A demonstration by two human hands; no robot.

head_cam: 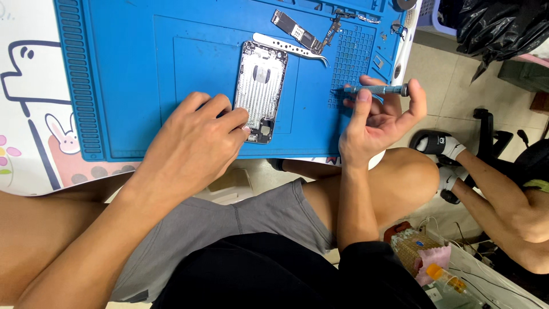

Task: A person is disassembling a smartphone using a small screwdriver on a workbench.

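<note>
Blue silicone matting [143,68] is being used as the work surface on the counter [28,114], and an opened phone housing [260,86] is lying on it, just beyond the fingertips of the left hand [194,143]. That hand is being pressed down on the lower corner of the housing, fingers curled together, so the shell is being pinned rather than gripped. The right hand [377,120] is being held palm-up to the right of the housing, and a slim metal screwdriver [374,90] is being pinched between thumb and fingers, its tip pointing toward the phone.

The housing is being judged light, thin and stiff, with a bare metal interior that is likely slippery and easily scratched; small parts near the pinned corner are probably fragile. It is best being held by its outer edges or pressed flat at a corner. The screwdriver looks light and rigid, and its knurled shaft is offering a sure grip.

Beyond the right hand, curved tweezers [291,47] and a loose circuit board [294,30] are lying on the mat. Another person's legs [486,177] are showing far right.
</note>
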